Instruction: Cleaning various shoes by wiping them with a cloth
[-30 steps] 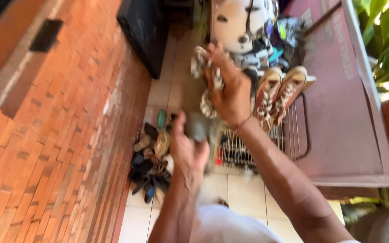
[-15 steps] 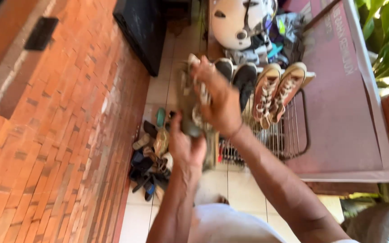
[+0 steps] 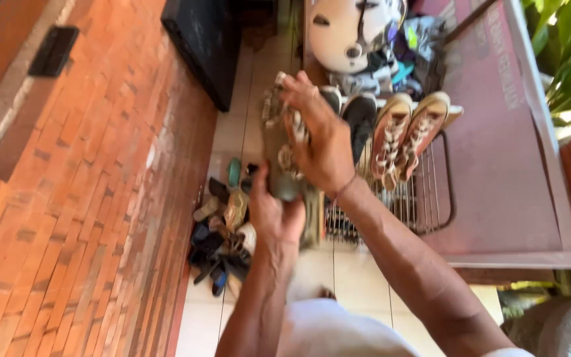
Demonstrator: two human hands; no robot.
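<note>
A worn grey patterned shoe (image 3: pixel 275 149) with pale laces is held in the air between both my hands, above the tiled floor. My right hand (image 3: pixel 322 142) grips its upper part from the right, fingers wrapped over the laces. My left hand (image 3: pixel 273 218) holds its lower end from below, thumb up against the sole. The shoe is blurred, so I cannot tell its exact shape.
A wire shoe rack (image 3: pixel 434 198) stands just right of my hands, with a pair of brown sneakers (image 3: pixel 404 132) and dark shoes (image 3: pixel 359 114) on it. A white helmet (image 3: pixel 345 30) lies behind. Sandals (image 3: pixel 223 228) are piled on the floor by the brick wall (image 3: pixel 87 198).
My right hand brought the patterned shoe down and to the left until it met my left hand. Both hands now hold it together, and it has hardly moved in the last half second.
</note>
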